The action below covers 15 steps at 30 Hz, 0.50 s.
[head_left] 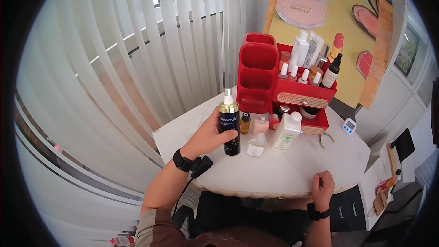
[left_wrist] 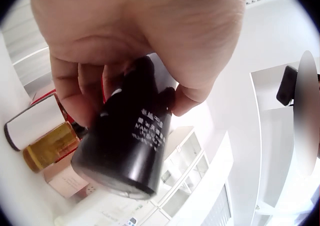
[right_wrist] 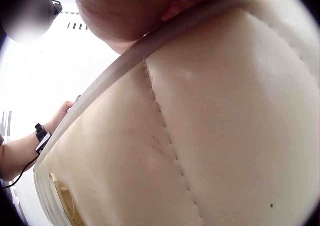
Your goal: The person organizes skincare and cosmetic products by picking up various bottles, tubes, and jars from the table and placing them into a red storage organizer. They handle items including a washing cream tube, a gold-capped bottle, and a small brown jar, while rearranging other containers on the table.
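Note:
My left hand [head_left: 208, 133] grips a dark spray bottle [head_left: 232, 147] with a gold collar and a pump top, thumb across its front. The bottle stands upright over the left part of the white table [head_left: 283, 169]. In the left wrist view, the fingers wrap round the same bottle [left_wrist: 120, 148], with its black base toward the camera. My right hand [head_left: 323, 185] rests at the table's front edge with loosely curled fingers and holds nothing. The right wrist view catches only part of this hand [right_wrist: 145, 10], above the padded table side [right_wrist: 215, 121].
Close right of the bottle stand a small amber bottle [head_left: 245, 124], a pink bottle [head_left: 261, 126], a small white container [head_left: 255, 147] and a white lotion bottle [head_left: 286, 133]. A red organizer [head_left: 242, 71] with several cosmetics stands behind. A white timer [head_left: 350, 126] sits at right; vertical blinds [head_left: 114, 87] hang left.

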{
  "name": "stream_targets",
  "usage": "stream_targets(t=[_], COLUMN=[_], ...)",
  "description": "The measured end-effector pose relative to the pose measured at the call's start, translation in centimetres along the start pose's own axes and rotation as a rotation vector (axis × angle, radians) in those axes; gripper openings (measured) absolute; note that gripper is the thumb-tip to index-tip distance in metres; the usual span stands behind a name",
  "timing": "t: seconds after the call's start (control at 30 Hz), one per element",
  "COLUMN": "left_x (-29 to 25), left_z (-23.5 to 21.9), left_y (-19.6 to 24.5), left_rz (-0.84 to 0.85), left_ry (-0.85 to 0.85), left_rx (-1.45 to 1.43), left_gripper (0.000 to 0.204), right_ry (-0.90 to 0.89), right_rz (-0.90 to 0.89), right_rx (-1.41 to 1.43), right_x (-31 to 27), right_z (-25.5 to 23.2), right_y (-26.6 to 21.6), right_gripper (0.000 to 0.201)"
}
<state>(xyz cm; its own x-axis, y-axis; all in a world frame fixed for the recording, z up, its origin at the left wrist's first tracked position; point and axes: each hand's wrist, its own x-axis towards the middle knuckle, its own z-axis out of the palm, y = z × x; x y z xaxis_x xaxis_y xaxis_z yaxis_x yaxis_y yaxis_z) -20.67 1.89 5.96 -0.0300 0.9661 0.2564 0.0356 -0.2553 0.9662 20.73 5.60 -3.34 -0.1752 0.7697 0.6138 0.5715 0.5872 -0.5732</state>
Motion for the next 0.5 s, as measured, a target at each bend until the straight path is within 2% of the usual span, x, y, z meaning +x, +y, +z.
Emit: stream_targets(t=[0.17,0.27,0.5], left_x=[1.9,2.6,2.8], left_z=[-1.5,-2.2,-1.8], left_y=[-0.5,-1.4,-1.5], left_rz=[-0.084,-0.120,-0.125], left_ry=[-0.116,-0.208,-0.136], left_rx=[0.031,0.061,0.128], left_gripper=[0.064,0.073,0.072], right_ry=[0.022,0.036,0.048], right_rz=[0.021,0.008,-0.001], right_rx=[-0.004,-0.034,-0.043], right_x=[-0.3,-0.5,-0.3], right_z=[0.1,0.3,0.5], right_y=[0.2,0.6,0.8], right_gripper=[0.009,0.010,0.009])
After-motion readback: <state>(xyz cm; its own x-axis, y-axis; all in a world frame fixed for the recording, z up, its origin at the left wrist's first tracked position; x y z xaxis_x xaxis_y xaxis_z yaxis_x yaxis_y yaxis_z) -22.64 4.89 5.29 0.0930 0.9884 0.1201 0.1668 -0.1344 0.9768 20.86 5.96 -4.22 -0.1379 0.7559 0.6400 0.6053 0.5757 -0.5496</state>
